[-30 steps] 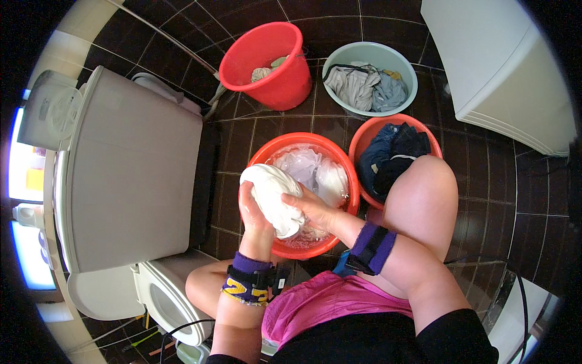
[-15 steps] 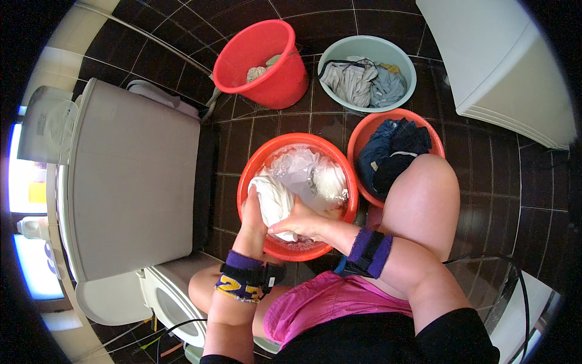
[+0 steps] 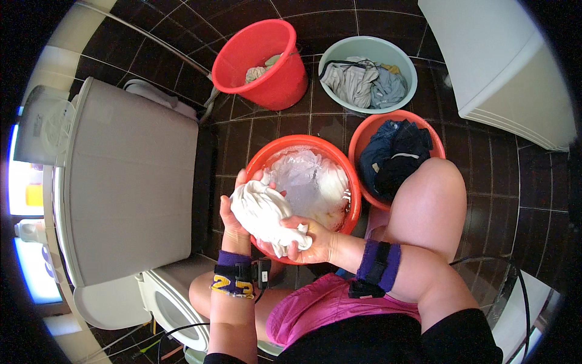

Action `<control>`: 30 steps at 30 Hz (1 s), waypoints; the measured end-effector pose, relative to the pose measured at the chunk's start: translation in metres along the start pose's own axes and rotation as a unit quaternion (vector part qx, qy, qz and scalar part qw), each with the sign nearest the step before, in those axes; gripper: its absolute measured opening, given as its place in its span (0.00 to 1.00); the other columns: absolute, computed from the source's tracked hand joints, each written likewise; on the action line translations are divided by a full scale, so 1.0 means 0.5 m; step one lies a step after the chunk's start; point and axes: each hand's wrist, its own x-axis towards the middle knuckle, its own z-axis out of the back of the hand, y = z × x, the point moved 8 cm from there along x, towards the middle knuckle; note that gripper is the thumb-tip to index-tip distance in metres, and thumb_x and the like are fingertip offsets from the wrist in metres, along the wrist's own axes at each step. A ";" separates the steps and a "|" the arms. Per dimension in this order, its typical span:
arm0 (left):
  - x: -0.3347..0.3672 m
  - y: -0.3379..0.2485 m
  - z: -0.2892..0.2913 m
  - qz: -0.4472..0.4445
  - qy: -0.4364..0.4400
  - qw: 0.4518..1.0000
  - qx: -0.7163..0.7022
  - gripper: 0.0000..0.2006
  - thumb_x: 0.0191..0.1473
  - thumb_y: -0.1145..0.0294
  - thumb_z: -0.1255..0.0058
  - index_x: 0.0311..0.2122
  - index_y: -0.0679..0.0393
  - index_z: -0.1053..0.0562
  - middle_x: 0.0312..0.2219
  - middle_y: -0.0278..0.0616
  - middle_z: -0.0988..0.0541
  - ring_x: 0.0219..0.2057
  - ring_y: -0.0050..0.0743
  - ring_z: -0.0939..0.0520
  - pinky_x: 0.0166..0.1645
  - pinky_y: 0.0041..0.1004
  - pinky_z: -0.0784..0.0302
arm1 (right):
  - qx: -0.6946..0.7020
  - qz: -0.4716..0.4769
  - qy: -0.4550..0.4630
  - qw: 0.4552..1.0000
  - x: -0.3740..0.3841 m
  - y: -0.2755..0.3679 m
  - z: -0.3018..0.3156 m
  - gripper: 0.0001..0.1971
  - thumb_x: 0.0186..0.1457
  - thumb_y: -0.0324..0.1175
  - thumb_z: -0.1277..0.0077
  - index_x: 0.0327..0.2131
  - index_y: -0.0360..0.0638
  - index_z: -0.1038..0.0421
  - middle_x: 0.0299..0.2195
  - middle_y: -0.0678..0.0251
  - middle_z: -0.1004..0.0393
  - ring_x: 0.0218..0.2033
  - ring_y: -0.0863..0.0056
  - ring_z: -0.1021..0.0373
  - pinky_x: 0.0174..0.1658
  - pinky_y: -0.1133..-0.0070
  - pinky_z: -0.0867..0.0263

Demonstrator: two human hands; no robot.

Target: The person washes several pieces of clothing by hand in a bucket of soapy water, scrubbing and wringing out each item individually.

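A bunched, wet-looking white cloth (image 3: 259,213) is held between my two hands over the near left side of an orange-red basin (image 3: 354,209). My left hand (image 3: 236,215) cups it from the left and beneath, fingers showing past its far edge. My right hand (image 3: 312,239) grips its near right end, thumb on top. The cloth's exact kind cannot be made out. In the basin, more white laundry (image 3: 332,184) lies in cloudy water. My palms are largely covered by the cloth.
Beyond stand a red bucket (image 3: 291,76) and a pale green basin (image 3: 410,91), both with clothes. Another orange-red basin (image 3: 359,136) of dark clothes sits beside my right knee. Left are a grey-topped hamper (image 3: 133,188) and a toilet (image 3: 160,303); a white appliance (image 3: 503,67) stands far right.
Both hands have lifted the white cloth up and to the left, toward me. My left hand has turned with its fingers more spread under the cloth.
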 end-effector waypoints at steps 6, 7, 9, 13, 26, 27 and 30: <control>0.012 -0.013 0.073 0.087 -0.081 0.992 0.039 0.13 0.46 0.58 0.45 0.36 0.50 0.29 0.35 0.37 0.26 0.43 0.44 0.27 0.49 0.43 0.30 | -0.068 -0.030 -0.012 0.997 0.015 0.021 0.003 0.21 0.54 0.35 0.49 0.48 0.35 0.42 0.37 0.61 0.36 0.37 0.77 0.34 0.22 0.87 0.34; 0.016 -0.009 0.069 0.105 -0.084 0.990 0.032 0.09 0.46 0.62 0.45 0.32 0.50 0.29 0.33 0.37 0.25 0.39 0.41 0.25 0.44 0.39 0.26 | -0.169 0.010 -0.045 0.985 0.012 0.035 0.006 0.19 0.53 0.36 0.47 0.44 0.35 0.38 0.33 0.64 0.33 0.31 0.81 0.33 0.19 0.88 0.36; 0.022 -0.014 0.071 0.120 -0.117 0.980 0.111 0.09 0.46 0.62 0.45 0.31 0.51 0.29 0.32 0.37 0.25 0.37 0.38 0.25 0.41 0.36 0.25 | -0.301 0.050 -0.087 0.948 0.014 0.057 0.016 0.16 0.53 0.35 0.47 0.41 0.37 0.36 0.29 0.67 0.32 0.26 0.82 0.33 0.18 0.88 0.39; 0.030 -0.022 0.060 0.153 -0.187 0.943 0.229 0.06 0.46 0.69 0.45 0.27 0.55 0.31 0.26 0.39 0.25 0.29 0.33 0.23 0.33 0.30 0.24 | -0.440 0.109 -0.142 0.880 0.021 0.088 0.021 0.16 0.49 0.32 0.44 0.41 0.40 0.34 0.25 0.70 0.31 0.20 0.83 0.34 0.15 0.88 0.42; 0.082 -0.011 0.112 0.131 -0.289 0.710 0.628 0.05 0.37 0.73 0.48 0.22 0.62 0.27 0.18 0.41 0.25 0.19 0.30 0.25 0.27 0.28 0.30 | -0.613 0.289 -0.341 0.651 0.002 0.188 0.053 0.20 0.34 0.33 0.41 0.35 0.38 0.29 0.29 0.63 0.26 0.28 0.71 0.28 0.29 0.74 0.32; 0.097 -0.004 0.102 0.155 -0.259 0.665 0.683 0.08 0.37 0.72 0.46 0.26 0.63 0.26 0.20 0.46 0.24 0.22 0.35 0.22 0.30 0.30 0.28 | -0.621 0.302 -0.351 0.633 0.001 0.202 0.069 0.20 0.33 0.33 0.41 0.35 0.38 0.29 0.30 0.61 0.25 0.30 0.69 0.28 0.33 0.74 0.33; 0.116 0.019 0.081 0.158 -0.244 0.600 0.745 0.10 0.37 0.71 0.45 0.28 0.63 0.26 0.23 0.51 0.22 0.26 0.44 0.20 0.34 0.34 0.26 | -0.638 0.322 -0.373 0.592 0.003 0.233 0.104 0.21 0.32 0.33 0.41 0.35 0.37 0.29 0.31 0.58 0.25 0.33 0.66 0.28 0.39 0.74 0.34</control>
